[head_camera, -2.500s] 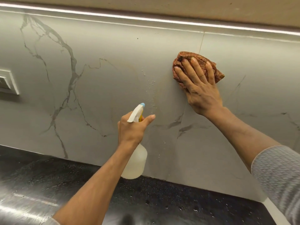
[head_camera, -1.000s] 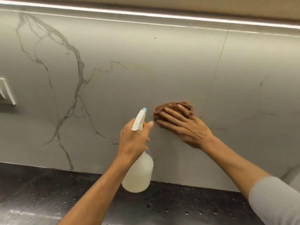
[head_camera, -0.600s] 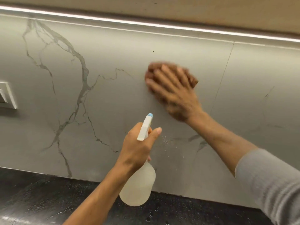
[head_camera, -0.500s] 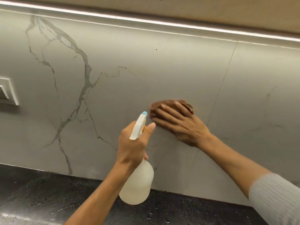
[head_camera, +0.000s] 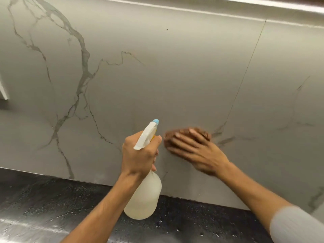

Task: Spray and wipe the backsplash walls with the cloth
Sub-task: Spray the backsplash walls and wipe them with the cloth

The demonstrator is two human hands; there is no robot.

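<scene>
The grey marble-look backsplash wall (head_camera: 175, 76) fills the view, with pale veins at left and a thin vertical seam at right. My left hand (head_camera: 140, 156) grips the neck of a translucent spray bottle (head_camera: 143, 197) with a white trigger head and blue nozzle, held upright close to the wall. Just to its right, my right hand (head_camera: 198, 153) lies flat against the wall, pressing a brown cloth (head_camera: 201, 132) under the fingers. Only the cloth's upper edge shows past the fingertips, and this hand is blurred by motion.
A black speckled countertop (head_camera: 52, 207) with wet spots runs along the foot of the wall. A white wall socket edge (head_camera: 3, 92) sticks out at the far left. A lit strip (head_camera: 263, 4) runs under the cabinet above.
My right hand has been sweeping the cloth up and down the wall; it now sits low beside the bottle. The left hand with the bottle has barely moved.
</scene>
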